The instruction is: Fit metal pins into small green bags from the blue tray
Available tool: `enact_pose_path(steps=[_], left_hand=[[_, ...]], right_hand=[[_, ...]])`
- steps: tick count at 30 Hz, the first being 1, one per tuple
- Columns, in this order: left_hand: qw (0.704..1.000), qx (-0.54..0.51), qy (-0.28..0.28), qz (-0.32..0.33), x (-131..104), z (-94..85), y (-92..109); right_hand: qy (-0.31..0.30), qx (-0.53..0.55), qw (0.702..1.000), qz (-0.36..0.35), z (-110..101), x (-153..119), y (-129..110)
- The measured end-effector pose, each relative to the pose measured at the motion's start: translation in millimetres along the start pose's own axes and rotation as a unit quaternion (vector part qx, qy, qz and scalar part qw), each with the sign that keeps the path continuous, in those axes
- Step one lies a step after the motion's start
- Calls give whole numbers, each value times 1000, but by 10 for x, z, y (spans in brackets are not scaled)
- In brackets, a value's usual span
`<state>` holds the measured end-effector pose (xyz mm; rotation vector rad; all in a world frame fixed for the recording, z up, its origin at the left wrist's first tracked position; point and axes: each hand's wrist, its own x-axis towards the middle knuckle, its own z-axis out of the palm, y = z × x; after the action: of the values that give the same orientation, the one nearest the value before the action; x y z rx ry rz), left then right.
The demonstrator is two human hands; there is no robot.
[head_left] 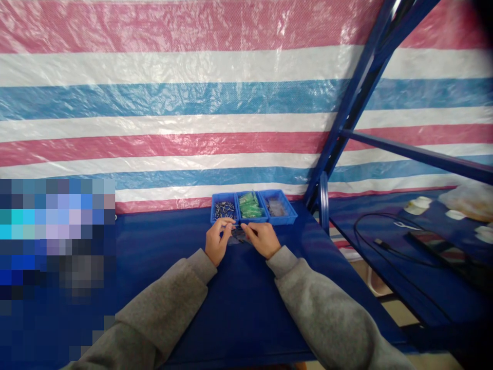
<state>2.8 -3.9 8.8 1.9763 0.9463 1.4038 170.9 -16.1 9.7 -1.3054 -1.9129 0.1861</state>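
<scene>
My left hand [219,240] and my right hand [263,238] are close together just in front of three blue bins, each with thumb and fingers pinched. Something small and thin shows between the fingertips, too small to name. Below the fingertips a clear plastic bag [238,237] with dark bits lies at the blue table [239,308]. Behind my left hand, the left bin holds small metal screw-like parts [225,209]. Green packets [250,205] fill the middle bin. In the right bin [288,218] are clear plastic bags [276,207].
A blue metal frame [356,97] rises at the right. Beyond it, another blue table bears a black cable [389,250], white cups [418,205] and a plastic bag [472,200]. Striped sheeting [173,123] hangs behind. The left side is pixelated.
</scene>
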Motion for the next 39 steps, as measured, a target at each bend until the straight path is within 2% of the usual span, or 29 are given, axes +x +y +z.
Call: enact_pose_path(steps=[5, 24, 30, 34, 36, 39], left_hand=[[999, -45, -20, -16, -20, 19, -5], [998, -9, -61, -16, -24, 17, -20], [996, 73, -25, 46, 0, -10, -86], [995, 67, -44, 63, 17, -16, -95], [995, 61, -52, 58, 17, -5, -99], [997, 56, -52, 15, 10, 17, -108]], right_hand=[[28, -25, 999, 3, 13, 1, 30], [26, -6, 1000, 2, 13, 6, 27], [32, -16, 999, 7, 22, 7, 33], [40, -23, 999, 13, 24, 7, 50], [44, -23, 999, 14, 20, 9, 50], [42, -10, 999, 12, 7, 10, 31]])
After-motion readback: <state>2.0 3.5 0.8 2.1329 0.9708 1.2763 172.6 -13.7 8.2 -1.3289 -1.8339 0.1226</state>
